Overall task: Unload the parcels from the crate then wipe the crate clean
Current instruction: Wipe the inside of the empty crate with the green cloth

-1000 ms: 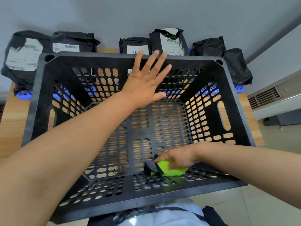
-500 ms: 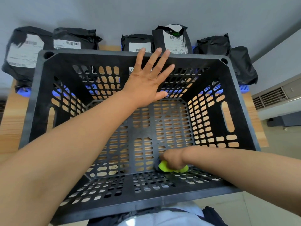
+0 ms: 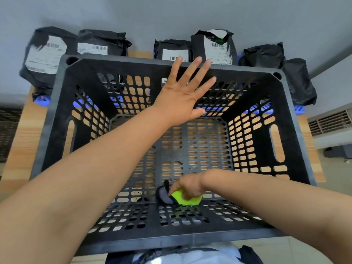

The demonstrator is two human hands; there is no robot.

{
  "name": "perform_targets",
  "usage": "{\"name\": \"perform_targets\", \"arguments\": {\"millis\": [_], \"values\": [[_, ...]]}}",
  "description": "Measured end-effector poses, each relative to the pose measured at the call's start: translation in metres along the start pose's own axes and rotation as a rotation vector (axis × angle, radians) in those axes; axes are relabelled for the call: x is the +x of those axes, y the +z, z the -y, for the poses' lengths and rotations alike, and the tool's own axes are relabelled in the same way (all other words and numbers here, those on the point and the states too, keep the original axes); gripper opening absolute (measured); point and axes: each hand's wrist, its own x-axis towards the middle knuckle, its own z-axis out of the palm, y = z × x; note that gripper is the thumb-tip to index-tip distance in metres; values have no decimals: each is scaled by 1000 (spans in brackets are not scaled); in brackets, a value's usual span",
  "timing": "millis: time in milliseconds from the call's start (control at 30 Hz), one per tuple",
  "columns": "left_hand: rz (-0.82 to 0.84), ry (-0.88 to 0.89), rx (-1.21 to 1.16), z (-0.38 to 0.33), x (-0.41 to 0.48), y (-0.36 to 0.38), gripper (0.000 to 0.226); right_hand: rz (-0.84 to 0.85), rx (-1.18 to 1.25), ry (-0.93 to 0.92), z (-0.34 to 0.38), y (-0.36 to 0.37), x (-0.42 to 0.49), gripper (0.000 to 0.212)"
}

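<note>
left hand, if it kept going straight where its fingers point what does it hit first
Most likely the far rim of the crate: the left hand points its spread fingers at it. Depth is unclear; if the hand clears the rim, the labelled parcel just behind comes next.

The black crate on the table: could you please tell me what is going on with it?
A person is wiping the inside of the black crate. The right hand grips a yellow-green and grey cloth on the crate floor near the front wall. The left hand is spread flat, seemingly braced against the far wall. No parcels are inside; the black parcels stand in a row behind the crate on the wooden table.
</note>
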Motion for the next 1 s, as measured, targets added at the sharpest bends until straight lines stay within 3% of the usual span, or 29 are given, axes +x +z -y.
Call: {"name": "perform_targets", "arguments": {"millis": [233, 500, 733, 1000], "values": [[-13, -2, 1, 0, 1, 3, 81, 60, 7, 113, -38, 4, -27, 54], [-30, -4, -19, 0, 1, 5, 79, 185, -161, 294, -78, 13, -54, 49], [-23, 3, -18, 0, 1, 5, 80, 292, -241, 330, -70, 9, -55, 54], [-27, -1, -20, 0, 1, 7, 81, 281, 66, 246, -63, -1, -94, 44]]}}
